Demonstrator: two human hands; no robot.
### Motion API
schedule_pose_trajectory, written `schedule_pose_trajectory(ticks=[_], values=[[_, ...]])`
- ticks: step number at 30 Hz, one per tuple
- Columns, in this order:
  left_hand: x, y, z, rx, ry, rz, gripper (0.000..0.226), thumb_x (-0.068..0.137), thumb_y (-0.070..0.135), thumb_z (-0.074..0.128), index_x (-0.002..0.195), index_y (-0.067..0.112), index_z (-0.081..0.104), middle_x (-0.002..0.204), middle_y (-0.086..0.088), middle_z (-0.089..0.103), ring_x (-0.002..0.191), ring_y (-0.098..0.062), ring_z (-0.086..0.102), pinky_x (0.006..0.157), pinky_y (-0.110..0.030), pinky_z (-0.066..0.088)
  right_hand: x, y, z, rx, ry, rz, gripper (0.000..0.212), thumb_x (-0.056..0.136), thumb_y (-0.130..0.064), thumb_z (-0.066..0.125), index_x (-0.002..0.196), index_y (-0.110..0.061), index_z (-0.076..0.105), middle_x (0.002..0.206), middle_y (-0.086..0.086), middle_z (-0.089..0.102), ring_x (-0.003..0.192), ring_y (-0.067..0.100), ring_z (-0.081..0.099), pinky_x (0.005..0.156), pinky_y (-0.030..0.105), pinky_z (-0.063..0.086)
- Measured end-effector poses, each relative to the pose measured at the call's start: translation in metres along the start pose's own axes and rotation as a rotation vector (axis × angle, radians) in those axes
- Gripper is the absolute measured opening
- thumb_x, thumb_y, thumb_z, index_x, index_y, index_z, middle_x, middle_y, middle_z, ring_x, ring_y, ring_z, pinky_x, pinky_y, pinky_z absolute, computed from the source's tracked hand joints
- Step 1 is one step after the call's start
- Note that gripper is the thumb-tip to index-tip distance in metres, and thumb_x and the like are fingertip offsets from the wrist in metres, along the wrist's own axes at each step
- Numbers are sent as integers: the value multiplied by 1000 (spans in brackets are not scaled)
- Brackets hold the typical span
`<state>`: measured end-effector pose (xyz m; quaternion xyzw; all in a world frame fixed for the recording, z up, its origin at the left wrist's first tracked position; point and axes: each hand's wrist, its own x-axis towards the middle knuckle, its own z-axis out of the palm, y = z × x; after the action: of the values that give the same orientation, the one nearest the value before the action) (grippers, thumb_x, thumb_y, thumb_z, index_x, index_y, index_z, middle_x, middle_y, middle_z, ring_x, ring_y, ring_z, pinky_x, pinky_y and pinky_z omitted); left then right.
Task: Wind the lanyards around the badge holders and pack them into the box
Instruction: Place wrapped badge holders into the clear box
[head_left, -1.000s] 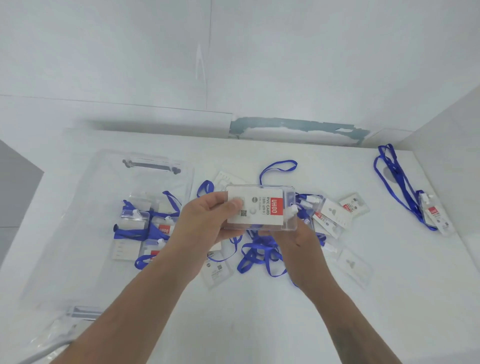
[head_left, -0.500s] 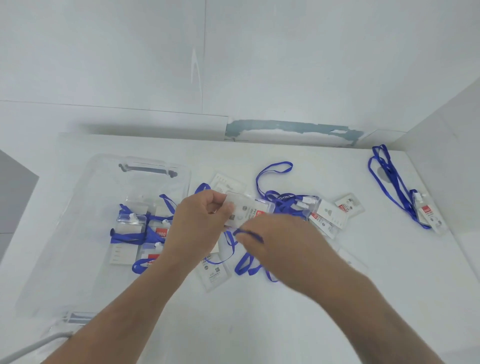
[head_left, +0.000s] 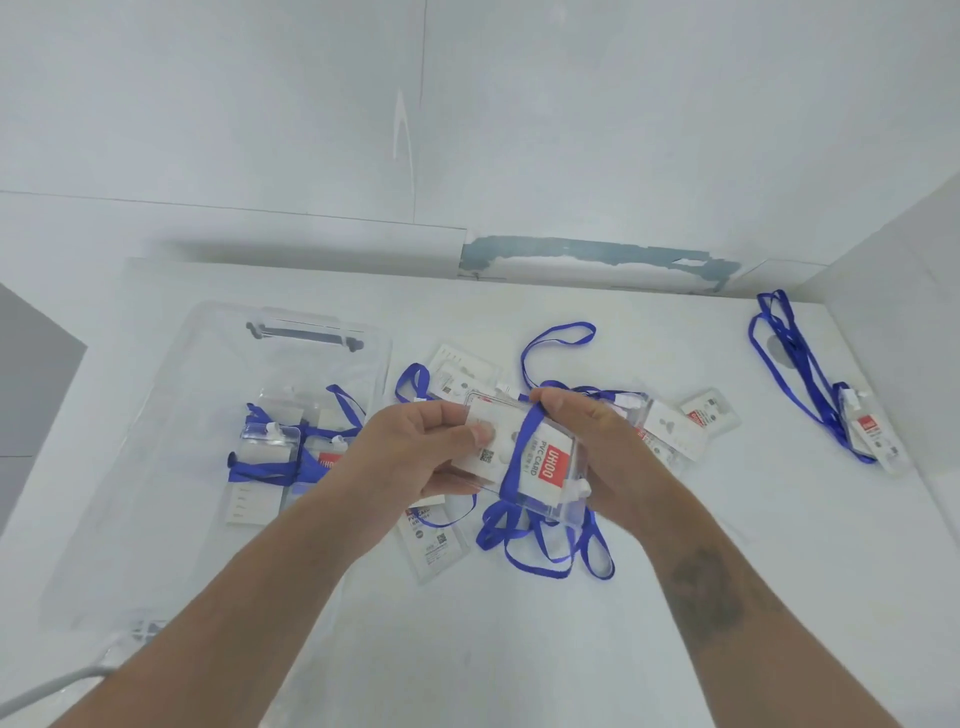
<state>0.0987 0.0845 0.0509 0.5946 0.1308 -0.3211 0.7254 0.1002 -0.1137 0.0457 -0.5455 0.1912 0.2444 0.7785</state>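
The holder (head_left: 524, 457), a clear sleeve with a white card and a red label, is held up between the two hands, tilted, above the table (head_left: 675, 597). One turn of blue lanyard (head_left: 524, 449) crosses its face slantwise, from the far edge down to the near edge. The rest of the strap hangs below the hands and lies in loose loops on the table just beneath them.

The left hand (head_left: 421, 452) grips the holder's left end, thumb on the card face, fingers curled behind. The right hand (head_left: 597, 447) grips the right end, its fingertips pinching the strap where it meets the far edge; whether its palm also bears on the clip end is hidden.

The step in hand looks like winding, early on: one wrap laid, much strap slack. The next move likely calls for the left hand to keep the holder steady while the right carries the strap round the back and over again, keeping tension so the first turn does not slide off the smooth plastic.

Left of the left hand stands the clear box (head_left: 156, 441), with several wound holders (head_left: 270, 457) lying in it. Beyond and to the right of the right hand lie more loose holders (head_left: 675, 431), straps tangled among them. Far to the right, well apart, one more holder with its lanyard (head_left: 795, 374) lies stretched out.
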Motion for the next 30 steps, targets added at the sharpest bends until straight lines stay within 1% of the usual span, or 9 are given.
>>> schedule_pose_trajectory(ticks=[3, 6, 8, 13, 15, 17, 20, 24, 30], values=[[3, 0, 0, -88, -43, -20, 15, 82, 17, 73, 94, 9, 74, 90, -14, 74, 74, -20, 69, 62, -25, 58, -2, 23, -4, 243, -168, 53, 20, 82, -19, 58, 81, -18, 78, 86, 6, 75, 76, 21, 72, 66, 34, 59], [6, 7, -1, -127, -56, 9, 10, 85, 15, 70, 92, 10, 74, 93, -13, 76, 76, -19, 71, 62, -23, 59, -1, 38, 5, 303, -31, 68, 27, 93, -3, 45, 80, -13, 66, 65, 0, 58, 47, 9, 46, 46, 21, 42], [9, 12, 0, -130, 0, 40, 8, 90, 14, 67, 94, 9, 73, 92, -9, 77, 78, -19, 74, 65, -23, 60, -3, 47, 18, 148, 99, 8, 24, 99, -4, 45, 81, -14, 58, 62, -2, 47, 45, 8, 28, 46, 20, 34], [22, 17, -1, 87, 278, 135, 8, 89, 14, 71, 94, 8, 70, 86, -7, 78, 78, -21, 76, 69, -31, 63, -37, 58, 53, -437, 393, -90, 41, 96, -32, 58, 57, -20, 57, 48, -7, 43, 46, 11, 32, 47, 16, 30], [25, 19, -2, 200, 305, 179, 4, 89, 14, 71, 91, 10, 70, 83, -4, 77, 74, -18, 76, 66, -30, 62, -52, 56, 60, -670, 315, -183, 35, 98, -34, 54, 68, -17, 60, 64, 0, 55, 56, 12, 44, 51, 16, 38], [23, 18, -5, 284, 306, 196, 5, 90, 15, 70, 85, 15, 69, 80, -1, 77, 70, -14, 75, 62, -26, 61, -58, 49, 59, -952, 257, -282, 26, 98, -39, 51, 89, -18, 64, 82, -3, 59, 77, 10, 54, 65, 22, 50], [19, 15, -8, 346, 275, 181, 10, 90, 13, 70, 81, 18, 67, 79, -1, 76, 66, -11, 74, 58, -24, 60, -57, 19, 49, -1148, 261, -440, 16, 94, -38, 58, 104, -35, 70, 90, -20, 64, 91, -1, 56, 79, 15, 44], [12, 12, -12, 323, 175, 121, 4, 88, 12, 72, 85, 14, 69, 78, -2, 78, 68, -18, 75, 63, -28, 61, -43, -24, 34, -1062, 201, -438, 10, 87, -28, 72, 89, -38, 75, 84, -28, 69, 78, -6, 64, 68, 7, 44], [5, 16, -16, 279, 36, 55, 7, 86, 14, 74, 93, 11, 73, 84, -4, 78, 76, -21, 76, 70, -32, 60, -11, -31, 19, -606, 177, -282, 5, 81, -13, 77, 84, -17, 77, 78, -1, 76, 67, 11, 71, 56, 16, 52]])
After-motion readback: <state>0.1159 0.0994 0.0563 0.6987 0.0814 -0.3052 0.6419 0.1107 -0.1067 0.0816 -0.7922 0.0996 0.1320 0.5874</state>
